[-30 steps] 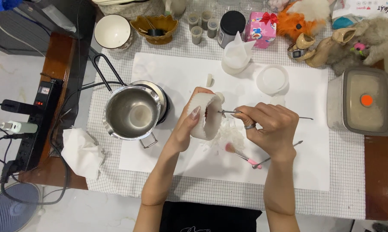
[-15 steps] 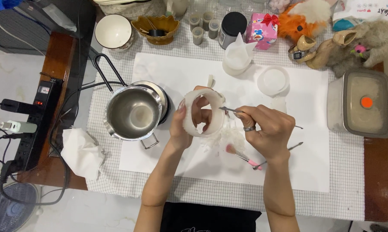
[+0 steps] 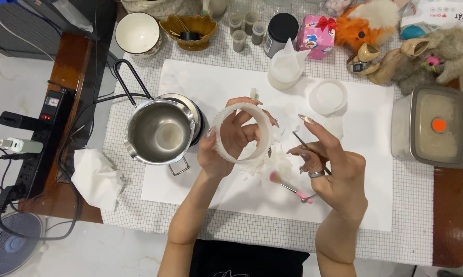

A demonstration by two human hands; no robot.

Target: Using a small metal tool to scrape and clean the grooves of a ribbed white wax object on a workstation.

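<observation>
The white ring mould (image 3: 242,132) is up off the surface, held by the left hand (image 3: 222,149), whose grip closes around its rim. A second ago it showed its side; now it has turned so its open face looks up at the camera, axis near vertical. The right hand (image 3: 330,164) pinches a thin metal tool (image 3: 308,150), its tip drawn back from the ring. White flakes (image 3: 272,163) lie below.

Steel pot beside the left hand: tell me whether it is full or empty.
Empty, as far as shows. The steel pot stands upright with its bare, shiny bottom visible; a thin clear film cannot be ruled out.
</observation>
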